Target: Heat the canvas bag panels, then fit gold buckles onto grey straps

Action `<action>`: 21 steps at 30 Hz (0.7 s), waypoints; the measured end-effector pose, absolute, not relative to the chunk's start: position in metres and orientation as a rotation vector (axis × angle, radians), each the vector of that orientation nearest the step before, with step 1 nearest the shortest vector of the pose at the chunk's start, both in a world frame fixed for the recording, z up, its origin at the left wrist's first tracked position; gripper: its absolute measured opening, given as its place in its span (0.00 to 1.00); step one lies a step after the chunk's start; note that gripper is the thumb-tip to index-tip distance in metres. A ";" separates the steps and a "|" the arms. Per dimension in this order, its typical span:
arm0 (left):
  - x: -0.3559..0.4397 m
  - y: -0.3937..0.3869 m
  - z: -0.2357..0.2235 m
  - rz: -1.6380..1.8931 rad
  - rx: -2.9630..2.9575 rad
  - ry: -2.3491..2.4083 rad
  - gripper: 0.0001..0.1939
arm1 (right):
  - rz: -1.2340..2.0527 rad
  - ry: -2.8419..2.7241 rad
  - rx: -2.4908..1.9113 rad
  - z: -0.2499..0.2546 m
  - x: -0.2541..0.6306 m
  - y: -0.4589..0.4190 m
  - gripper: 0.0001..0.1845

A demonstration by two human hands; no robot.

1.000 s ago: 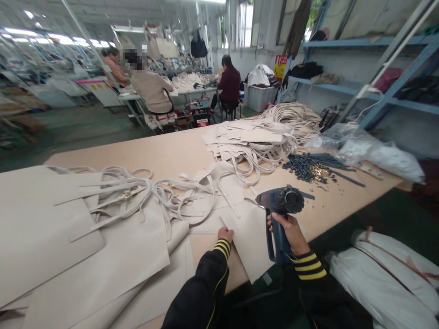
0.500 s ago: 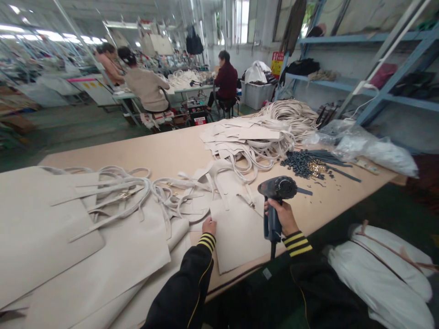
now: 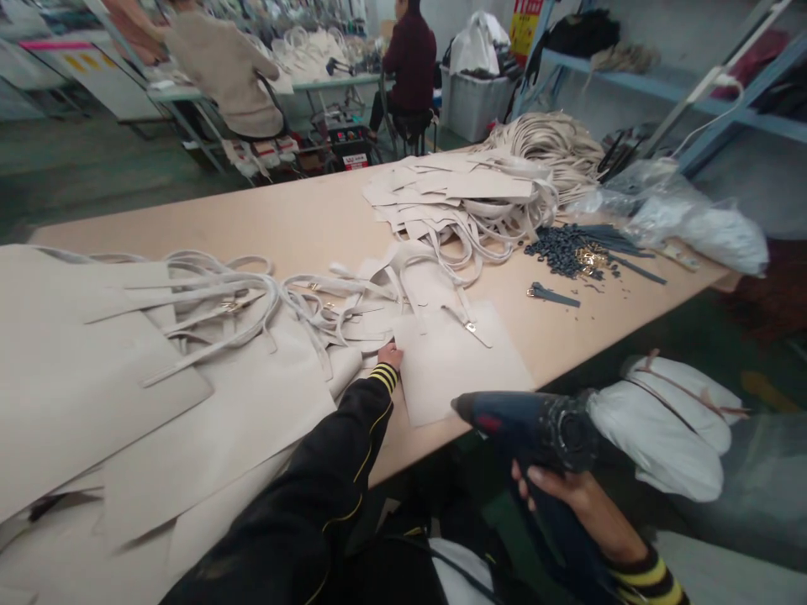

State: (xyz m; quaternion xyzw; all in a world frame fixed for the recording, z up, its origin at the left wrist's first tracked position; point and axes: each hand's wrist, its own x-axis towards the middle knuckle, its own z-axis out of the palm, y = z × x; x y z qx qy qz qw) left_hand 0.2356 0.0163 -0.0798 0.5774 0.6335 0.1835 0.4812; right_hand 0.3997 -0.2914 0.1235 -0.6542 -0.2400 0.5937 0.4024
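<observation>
My left hand [image 3: 391,355] rests on the left edge of a cream leather panel [image 3: 460,361] that lies at the table's near edge; its fingers are mostly hidden. A strap with a metal buckle [image 3: 467,326] lies across the panel's top. My right hand [image 3: 567,491] grips the handle of a dark blue heat gun [image 3: 530,424], held low, off the table and in front of it, with its nozzle pointing left.
Large cream sheets [image 3: 94,370] and tangled straps [image 3: 252,302] cover the left of the wooden table [image 3: 303,227]. Stacked cut pieces [image 3: 454,193], coiled straps [image 3: 548,143], dark small parts [image 3: 567,252] and plastic bags [image 3: 693,218] lie at the right. White bundles [image 3: 668,420] sit on the floor. People work behind.
My right hand has pulled the heat gun down and back off the table toward me. My left hand slid forward with the panel. The view tilted downward.
</observation>
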 end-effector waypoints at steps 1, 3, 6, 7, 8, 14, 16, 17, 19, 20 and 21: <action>0.236 0.017 -0.079 0.438 1.412 1.537 0.14 | 1.590 -0.655 -1.605 0.125 0.388 -0.291 0.17; 0.237 0.018 -0.076 0.402 1.419 1.520 0.14 | 1.691 -0.726 -1.534 0.126 0.371 -0.287 0.17; 0.236 0.018 -0.073 0.378 1.430 1.494 0.14 | 1.670 -0.708 -1.545 0.125 0.361 -0.286 0.18; 0.235 0.017 -0.071 0.377 1.435 1.485 0.14 | 1.626 -0.672 -1.574 0.125 0.363 -0.288 0.18; 0.235 0.017 -0.069 0.379 1.440 1.474 0.13 | 1.562 -0.628 -1.610 0.125 0.366 -0.291 0.19; 0.232 0.017 -0.059 0.414 1.484 1.438 0.13 | 1.040 -0.427 -1.771 0.117 0.419 -0.274 0.16; 0.232 0.017 -0.057 0.401 1.508 1.442 0.13 | 0.996 -0.369 -1.706 0.110 0.441 -0.247 0.16; 0.233 0.017 -0.056 0.393 1.522 1.448 0.13 | 1.010 -0.366 -1.648 0.107 0.451 -0.230 0.16; 0.233 0.017 -0.053 0.378 1.552 1.465 0.13 | 1.020 -0.379 -1.543 0.100 0.464 -0.194 0.15; 0.234 0.017 -0.051 0.372 1.569 1.475 0.13 | 1.018 -0.393 -1.503 0.097 0.467 -0.177 0.14; 0.235 0.017 -0.049 0.368 1.586 1.484 0.13 | 1.018 -0.403 -1.476 0.095 0.468 -0.161 0.14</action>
